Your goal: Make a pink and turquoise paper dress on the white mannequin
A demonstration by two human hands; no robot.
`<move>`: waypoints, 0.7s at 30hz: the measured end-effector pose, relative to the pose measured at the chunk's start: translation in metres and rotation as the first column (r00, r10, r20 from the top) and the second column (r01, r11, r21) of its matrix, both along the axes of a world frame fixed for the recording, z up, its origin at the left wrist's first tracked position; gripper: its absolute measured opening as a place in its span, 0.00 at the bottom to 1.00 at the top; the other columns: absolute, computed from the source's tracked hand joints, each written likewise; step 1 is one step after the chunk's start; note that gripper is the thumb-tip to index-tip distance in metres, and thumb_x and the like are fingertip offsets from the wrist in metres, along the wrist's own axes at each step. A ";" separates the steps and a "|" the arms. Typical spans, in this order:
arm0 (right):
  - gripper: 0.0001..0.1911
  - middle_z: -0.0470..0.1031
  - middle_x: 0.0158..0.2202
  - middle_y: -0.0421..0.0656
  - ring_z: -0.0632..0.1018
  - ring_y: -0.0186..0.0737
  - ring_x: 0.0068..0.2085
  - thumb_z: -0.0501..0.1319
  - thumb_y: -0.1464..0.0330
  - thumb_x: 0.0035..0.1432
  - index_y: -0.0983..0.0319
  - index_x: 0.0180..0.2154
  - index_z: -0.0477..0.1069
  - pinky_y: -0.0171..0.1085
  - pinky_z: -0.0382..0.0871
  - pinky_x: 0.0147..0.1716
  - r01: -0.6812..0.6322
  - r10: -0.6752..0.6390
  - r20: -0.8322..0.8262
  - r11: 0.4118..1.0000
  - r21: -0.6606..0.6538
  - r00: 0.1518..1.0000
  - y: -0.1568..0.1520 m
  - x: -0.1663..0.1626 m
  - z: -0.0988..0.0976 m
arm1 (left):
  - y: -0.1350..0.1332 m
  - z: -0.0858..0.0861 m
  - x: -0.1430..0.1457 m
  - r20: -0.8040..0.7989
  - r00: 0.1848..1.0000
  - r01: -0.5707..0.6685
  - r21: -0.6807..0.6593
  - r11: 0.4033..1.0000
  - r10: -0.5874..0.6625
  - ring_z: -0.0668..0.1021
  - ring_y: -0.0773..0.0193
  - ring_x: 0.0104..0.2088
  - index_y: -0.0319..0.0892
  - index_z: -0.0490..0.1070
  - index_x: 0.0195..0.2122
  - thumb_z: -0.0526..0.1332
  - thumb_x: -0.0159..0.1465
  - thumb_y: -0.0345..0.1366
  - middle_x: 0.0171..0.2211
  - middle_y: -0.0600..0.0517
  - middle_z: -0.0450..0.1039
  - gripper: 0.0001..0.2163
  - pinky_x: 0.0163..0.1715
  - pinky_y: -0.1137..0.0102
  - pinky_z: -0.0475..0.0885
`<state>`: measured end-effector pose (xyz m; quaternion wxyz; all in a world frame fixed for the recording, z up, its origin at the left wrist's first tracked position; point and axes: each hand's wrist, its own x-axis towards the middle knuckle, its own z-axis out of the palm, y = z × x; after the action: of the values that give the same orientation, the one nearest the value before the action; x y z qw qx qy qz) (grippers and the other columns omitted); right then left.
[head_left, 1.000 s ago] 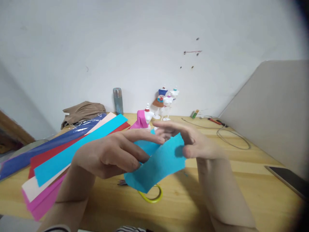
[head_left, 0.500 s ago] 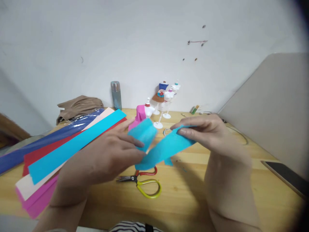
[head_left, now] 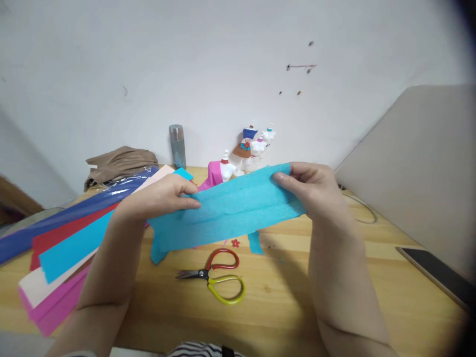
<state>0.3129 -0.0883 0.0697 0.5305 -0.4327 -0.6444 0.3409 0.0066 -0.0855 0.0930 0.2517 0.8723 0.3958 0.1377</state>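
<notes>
A strip of blue crepe paper is stretched out between my two hands above the table, slanting up to the right, with faint creases along it. My left hand pinches its upper edge near the left end, thumb in front. At the right end my right hand is closed on it, thumb in front and fingers behind. The strip's lower left end folds down. Below it, scissors with one red and one yellow handle lie partly spread on the table. A small red paper flower and a blue scrap lie just behind them.
Folded crepe paper sheets in several colours lie at left, with brown cloth and a flask behind. Small white dress-form stands are at the back, one draped in pink. A phone lies at right.
The blue crepe paper, folded over and hanging between my hands before, is now spread out wide. My left hand has moved left and up, uncovering the scissors and red flower.
</notes>
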 end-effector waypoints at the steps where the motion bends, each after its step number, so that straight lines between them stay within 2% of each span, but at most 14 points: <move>1: 0.13 0.74 0.19 0.39 0.69 0.34 0.18 0.76 0.58 0.46 0.57 0.24 0.77 0.34 0.62 0.15 -0.022 0.021 -0.024 0.999 -0.030 0.999 0.001 0.000 0.000 | 0.005 -0.001 0.000 0.009 1.000 0.012 -0.033 0.999 -0.011 0.60 0.71 0.23 0.42 0.60 0.20 0.59 0.62 0.41 0.21 0.58 0.56 0.16 0.23 0.75 0.56; 5: 0.13 0.78 0.21 0.41 0.74 0.38 0.18 0.77 0.57 0.45 0.56 0.25 0.78 0.37 0.68 0.15 -0.075 0.066 -0.086 0.992 -0.104 0.994 0.005 0.002 -0.002 | 0.018 -0.009 -0.003 0.019 0.998 0.066 -0.118 0.991 -0.064 0.60 0.71 0.24 0.42 0.59 0.21 0.60 0.62 0.43 0.22 0.58 0.53 0.16 0.23 0.75 0.56; 9: 0.14 0.78 0.21 0.41 0.77 0.40 0.20 0.77 0.56 0.44 0.55 0.26 0.78 0.38 0.70 0.16 -0.125 0.104 -0.122 0.977 -0.173 0.987 0.006 0.000 -0.004 | 0.015 -0.016 0.004 0.054 0.996 0.079 -0.178 0.981 -0.070 0.59 0.71 0.24 0.42 0.61 0.24 0.62 0.62 0.44 0.23 0.59 0.53 0.15 0.23 0.75 0.55; 12: 0.14 0.79 0.23 0.41 0.78 0.40 0.22 0.78 0.56 0.43 0.55 0.27 0.79 0.37 0.71 0.19 -0.179 0.155 -0.132 0.964 -0.196 0.979 0.006 -0.006 -0.004 | 0.012 -0.023 0.019 0.157 0.986 0.095 -0.251 0.963 -0.056 0.60 0.71 0.24 0.41 0.66 0.27 0.64 0.61 0.44 0.23 0.60 0.54 0.13 0.22 0.76 0.55; 14: 0.14 0.81 0.26 0.40 0.78 0.39 0.23 0.78 0.57 0.43 0.54 0.31 0.81 0.36 0.72 0.21 -0.197 0.165 -0.168 0.960 -0.197 0.972 0.008 -0.009 -0.004 | 0.012 -0.029 0.031 0.248 0.968 0.116 -0.307 0.945 -0.038 0.63 0.71 0.25 0.40 0.69 0.27 0.65 0.60 0.44 0.23 0.59 0.60 0.13 0.23 0.76 0.59; 18: 0.18 0.83 0.31 0.38 0.81 0.38 0.28 0.74 0.59 0.47 0.50 0.42 0.82 0.37 0.76 0.28 -0.250 0.205 -0.251 0.955 -0.162 0.946 0.011 -0.004 -0.005 | 0.015 -0.041 0.046 0.400 0.915 0.165 -0.483 0.860 0.048 0.73 0.68 0.27 0.39 0.74 0.29 0.67 0.59 0.44 0.26 0.55 0.72 0.12 0.27 0.74 0.68; 21: 0.24 0.83 0.30 0.35 0.79 0.38 0.26 0.73 0.58 0.48 0.46 0.50 0.79 0.37 0.74 0.25 -0.303 0.285 -0.207 0.951 -0.058 0.936 0.012 0.011 -0.009 | 0.017 -0.048 0.050 0.452 0.887 0.218 -0.588 0.779 0.093 0.80 0.64 0.33 0.38 0.78 0.36 0.68 0.59 0.45 0.33 0.51 0.80 0.13 0.36 0.71 0.75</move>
<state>0.3239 -0.0767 0.0604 0.5145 -0.3190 -0.6306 0.4858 0.0571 -0.0687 0.0450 0.6163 0.6947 0.3179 0.1913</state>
